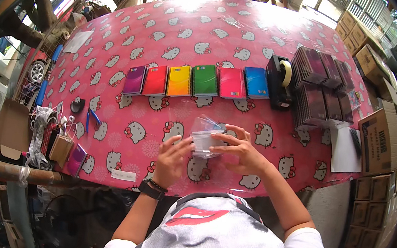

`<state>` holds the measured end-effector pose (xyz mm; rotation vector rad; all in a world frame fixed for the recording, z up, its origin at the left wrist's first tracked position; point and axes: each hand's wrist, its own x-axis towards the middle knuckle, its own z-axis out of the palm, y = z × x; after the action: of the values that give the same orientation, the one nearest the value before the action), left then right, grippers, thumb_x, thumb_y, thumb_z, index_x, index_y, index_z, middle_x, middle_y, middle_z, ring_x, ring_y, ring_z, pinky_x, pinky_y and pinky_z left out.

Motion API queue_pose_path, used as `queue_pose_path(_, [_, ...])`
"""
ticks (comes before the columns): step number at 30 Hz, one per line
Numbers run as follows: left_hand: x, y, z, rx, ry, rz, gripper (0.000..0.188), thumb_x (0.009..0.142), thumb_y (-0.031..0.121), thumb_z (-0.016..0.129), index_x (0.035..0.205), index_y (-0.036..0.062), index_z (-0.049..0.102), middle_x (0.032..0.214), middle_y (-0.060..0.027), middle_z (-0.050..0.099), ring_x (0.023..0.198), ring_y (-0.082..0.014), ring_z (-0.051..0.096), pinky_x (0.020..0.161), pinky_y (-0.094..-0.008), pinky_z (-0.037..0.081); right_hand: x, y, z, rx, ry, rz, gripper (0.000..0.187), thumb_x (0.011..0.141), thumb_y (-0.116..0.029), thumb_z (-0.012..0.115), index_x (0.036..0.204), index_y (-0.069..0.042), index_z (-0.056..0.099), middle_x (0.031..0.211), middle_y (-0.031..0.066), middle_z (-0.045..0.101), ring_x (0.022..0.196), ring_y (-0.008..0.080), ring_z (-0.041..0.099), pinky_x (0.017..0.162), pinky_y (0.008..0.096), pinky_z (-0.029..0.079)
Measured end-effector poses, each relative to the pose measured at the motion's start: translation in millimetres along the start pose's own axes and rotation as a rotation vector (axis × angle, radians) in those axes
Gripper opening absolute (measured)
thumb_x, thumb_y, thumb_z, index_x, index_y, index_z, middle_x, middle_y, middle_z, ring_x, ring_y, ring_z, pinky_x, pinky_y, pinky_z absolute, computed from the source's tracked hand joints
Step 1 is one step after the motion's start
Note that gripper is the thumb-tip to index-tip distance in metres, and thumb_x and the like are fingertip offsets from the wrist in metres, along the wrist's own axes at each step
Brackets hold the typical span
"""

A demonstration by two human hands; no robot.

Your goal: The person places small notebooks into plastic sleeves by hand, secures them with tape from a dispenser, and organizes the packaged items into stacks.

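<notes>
In the head view, a small stack of clear plastic sleeves (201,142) lies on the pink patterned counter (155,131) in front of the person, between the two hands. The left grip (171,160) is loosely spread at the stack's left edge, fingertips right by it; whether they touch it cannot be told. The right grip (242,151) comes over the stack from the right, fingers apart and their tips overlapping its right side; whether it pinches any sleeve cannot be made out. Beyond the stack, a row of six coloured spiral notebooks (205,81) runs left to right, ending beside a black tape dispenser (277,87). Blue-handled pliers (93,119) lie well apart, to the left.
</notes>
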<state>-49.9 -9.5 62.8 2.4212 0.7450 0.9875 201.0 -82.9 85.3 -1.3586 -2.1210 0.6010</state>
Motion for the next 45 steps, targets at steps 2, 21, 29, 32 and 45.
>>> queue_pose_path(2, [-4.8, 2.8, 5.6, 0.032, -0.106, 0.022, 0.05, 0.071, -0.003, 0.049, 0.117, 0.0137, 0.06, 0.125, -0.0042, 0.055, 0.125, -0.0302, 0.038, 0.101, -0.0414, 0.032, 1.2, 1.2, -1.2, 0.003, -0.046, 0.004, 0.06, 0.059, -0.011, 0.071, 0.115, -0.031, 0.063, 0.143, -0.004, 0.038, 0.135, 0.0326, 0.02, 0.105, 0.0498, 0.017])
queue_pose_path(21, [29.8, -23.9, 7.4, -0.133, -0.473, 0.182, 0.079, 0.054, -0.004, 0.061, 0.127, 0.0214, 0.051, 0.139, -0.0044, 0.038, 0.13, -0.036, 0.029, 0.108, -0.0499, 0.026, 6.8, 98.9, -64.2, 0.411, 0.982, 0.44, 0.019, 0.079, -0.007, 0.058, 0.095, -0.003, 0.067, 0.101, 0.0077, 0.063, 0.082, 0.0084, 0.056, 0.073, 0.0212, 0.045])
queue_pose_path(29, [35.7, -23.0, 5.3, -0.195, -0.502, 0.181, 0.077, 0.056, -0.007, 0.059, 0.128, 0.0188, 0.051, 0.139, -0.0088, 0.039, 0.128, -0.0354, 0.033, 0.107, -0.0468, 0.029, -2.9, 204.2, -104.4, -0.023, 0.819, 1.146, 0.038, 0.079, -0.036, 0.065, 0.083, 0.001, 0.068, 0.074, 0.0153, 0.066, 0.073, 0.0266, 0.065, 0.068, 0.0371, 0.047])
queue_pose_path(32, [37.5, -20.0, 8.3, -0.21, -0.505, 0.192, 0.075, 0.058, -0.008, 0.06, 0.128, 0.0177, 0.051, 0.138, -0.0096, 0.04, 0.126, -0.0349, 0.036, 0.106, -0.0467, 0.029, -16.7, 215.1, -98.6, -0.255, 1.064, 0.882, 0.029, 0.08, -0.029, 0.066, 0.079, 0.0, 0.067, 0.07, 0.0116, 0.065, 0.066, 0.023, 0.063, 0.063, 0.0354, 0.047])
queue_pose_path(45, [37.5, -25.0, 9.5, -0.198, -0.478, 0.228, 0.076, 0.056, -0.003, 0.06, 0.128, 0.02, 0.05, 0.136, -0.0091, 0.041, 0.123, -0.035, 0.038, 0.105, -0.0453, 0.031, -21.8, 161.0, -53.5, 1.129, 0.671, 0.952, 0.016, 0.085, -0.021, 0.065, 0.091, -0.006, 0.062, 0.068, -0.0034, 0.054, 0.047, 0.0042, 0.04, 0.04, 0.0208, 0.032])
